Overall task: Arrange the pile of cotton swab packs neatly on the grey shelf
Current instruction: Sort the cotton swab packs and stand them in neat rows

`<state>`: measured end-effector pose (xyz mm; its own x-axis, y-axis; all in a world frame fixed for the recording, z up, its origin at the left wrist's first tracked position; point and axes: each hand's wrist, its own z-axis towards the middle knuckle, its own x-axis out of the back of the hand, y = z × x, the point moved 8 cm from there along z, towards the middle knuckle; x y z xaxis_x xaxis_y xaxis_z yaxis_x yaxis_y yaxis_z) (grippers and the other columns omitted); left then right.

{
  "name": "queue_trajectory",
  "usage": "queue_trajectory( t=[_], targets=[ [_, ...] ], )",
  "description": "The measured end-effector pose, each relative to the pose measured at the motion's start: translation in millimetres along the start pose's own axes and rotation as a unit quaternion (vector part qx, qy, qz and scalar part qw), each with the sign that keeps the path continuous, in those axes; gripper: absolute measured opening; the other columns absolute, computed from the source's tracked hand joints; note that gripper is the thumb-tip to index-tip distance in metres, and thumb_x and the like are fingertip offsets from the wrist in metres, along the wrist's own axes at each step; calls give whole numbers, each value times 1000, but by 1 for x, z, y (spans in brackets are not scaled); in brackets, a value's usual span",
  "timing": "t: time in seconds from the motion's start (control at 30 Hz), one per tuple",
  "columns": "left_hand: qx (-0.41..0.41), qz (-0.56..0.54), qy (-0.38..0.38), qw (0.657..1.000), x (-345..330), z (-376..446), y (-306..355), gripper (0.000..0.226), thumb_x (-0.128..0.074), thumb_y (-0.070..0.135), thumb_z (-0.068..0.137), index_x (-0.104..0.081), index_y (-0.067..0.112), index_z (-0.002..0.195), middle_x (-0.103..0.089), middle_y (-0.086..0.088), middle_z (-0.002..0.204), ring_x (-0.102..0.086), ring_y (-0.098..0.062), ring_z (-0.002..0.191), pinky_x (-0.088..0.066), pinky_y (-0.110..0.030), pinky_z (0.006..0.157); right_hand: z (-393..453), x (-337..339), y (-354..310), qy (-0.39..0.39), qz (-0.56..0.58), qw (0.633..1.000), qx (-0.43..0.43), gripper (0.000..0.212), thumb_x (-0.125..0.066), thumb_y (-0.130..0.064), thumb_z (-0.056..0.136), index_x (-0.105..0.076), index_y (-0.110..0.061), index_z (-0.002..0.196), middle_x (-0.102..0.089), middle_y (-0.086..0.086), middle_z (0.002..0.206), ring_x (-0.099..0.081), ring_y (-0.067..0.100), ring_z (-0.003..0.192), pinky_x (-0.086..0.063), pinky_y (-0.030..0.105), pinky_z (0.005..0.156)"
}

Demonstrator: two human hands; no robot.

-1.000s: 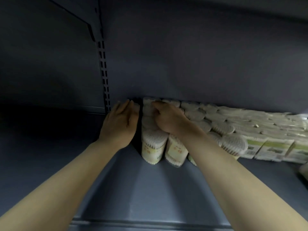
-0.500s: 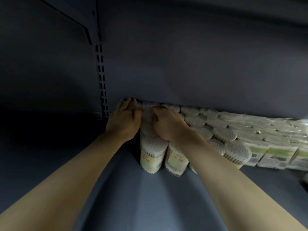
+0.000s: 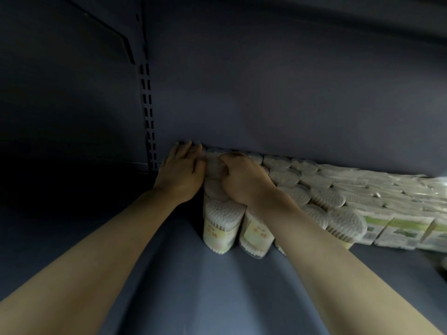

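Round cotton swab packs [image 3: 222, 226] stand upright in rows on the grey shelf [image 3: 193, 286], running back to the rear wall. My left hand [image 3: 180, 172] lies flat with straight fingers against the left side of the leftmost row, fingertips near the back wall. My right hand [image 3: 242, 182] rests on top of the packs at the left end of the rows, its fingers curled over a rear pack, which it mostly hides.
Flat boxed swab packs with green labels [image 3: 399, 228] lie stacked to the right of the round ones. A slotted upright [image 3: 148, 112] rises at the shelf's back left corner. Bare shelf surface shows in front of the packs.
Both hands have reached a little further back along the left row. The left hand has closed in against the packs' side, narrowing the gap. The camera has tilted slightly.
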<state>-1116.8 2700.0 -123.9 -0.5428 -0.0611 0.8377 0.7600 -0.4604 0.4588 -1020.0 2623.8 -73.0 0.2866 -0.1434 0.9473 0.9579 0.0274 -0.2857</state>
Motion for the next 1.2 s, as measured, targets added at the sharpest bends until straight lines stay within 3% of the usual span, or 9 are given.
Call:
queue_trajectory(
  t=[0.17, 0.3, 0.37, 0.53, 0.7, 0.8, 0.9, 1.07, 1.2],
  targets=[
    [-24, -28, 26, 999, 19, -14, 21, 72, -10, 44, 81, -24, 16, 146, -14, -3, 155, -5, -19, 144, -4, -35, 117, -4, 7, -3, 17, 0, 1000, 17, 44, -41, -9, 91, -43, -14, 134, -42, 10, 140, -41, 28, 126, -37, 31, 95],
    [-66, -79, 64, 993, 35, -33, 49, 65, -20, 35, 83, -34, 10, 141, -26, -8, 151, -17, -20, 141, -2, -14, 106, -5, 14, 3, 53, 37, 998, 6, 38, -45, -6, 86, -55, -10, 122, -52, 14, 128, -51, 32, 115, -45, 42, 92],
    [-76, -91, 75, 990, 39, -40, 58, 60, -24, 31, 85, -41, 7, 137, -35, -12, 146, -28, -22, 137, -7, -10, 103, -9, 19, 5, 71, 49, 996, 5, 36, -46, -5, 83, -59, -11, 115, -56, 13, 121, -54, 33, 109, -48, 42, 87],
    [-76, -111, 84, 987, 44, -54, 66, 58, -26, 33, 86, -52, 4, 129, -53, -14, 131, -47, -27, 121, -33, -28, 102, -24, 27, 13, 81, 70, 994, -3, 35, -47, -2, 80, -60, -13, 110, -60, 11, 114, -56, 30, 104, -50, 41, 82],
    [-29, -149, 102, 983, 55, -68, 67, 41, -36, 26, 90, -59, 9, 119, -59, -12, 118, -54, -27, 107, -46, -39, 90, -45, 38, 25, 97, 77, 992, -25, 38, -54, -7, 81, -59, -17, 117, -59, 8, 119, -58, 27, 104, -49, 33, 81],
    [-17, -159, 103, 982, 56, -77, 73, 30, -45, 12, 93, -59, 12, 119, -58, -8, 120, -55, -23, 107, -45, -32, 88, -58, 42, 34, 85, 75, 992, -46, 41, -44, -6, 85, -54, -16, 124, -52, 8, 132, -50, 27, 118, -46, 37, 92],
    [-23, -159, 105, 981, 57, -89, 89, 30, -46, 5, 90, -61, 12, 116, -57, -4, 120, -52, -18, 110, -42, -25, 89, -74, 45, 44, 90, 74, 992, -52, 44, -40, -3, 86, -54, -17, 125, -52, 7, 132, -50, 25, 119, -45, 33, 92],
    [-51, -145, 109, 982, 49, -109, 128, 27, -50, 4, 85, -64, 9, 108, -60, -8, 110, -54, -24, 104, -44, -31, 86, -99, 49, 68, 92, 45, 992, -73, 28, -46, -11, 85, -61, -16, 108, -60, 12, 115, -54, 31, 107, -45, 32, 76],
    [-87, -151, 94, 980, 36, -124, 166, 31, -44, 16, 83, -66, 11, 103, -60, -7, 103, -57, -24, 95, -47, -35, 79, -124, 60, 88, 102, 50, 991, -76, 40, -42, -5, 82, -59, -13, 118, -56, 13, 125, -52, 31, 114, -44, 34, 89]
  ],
)
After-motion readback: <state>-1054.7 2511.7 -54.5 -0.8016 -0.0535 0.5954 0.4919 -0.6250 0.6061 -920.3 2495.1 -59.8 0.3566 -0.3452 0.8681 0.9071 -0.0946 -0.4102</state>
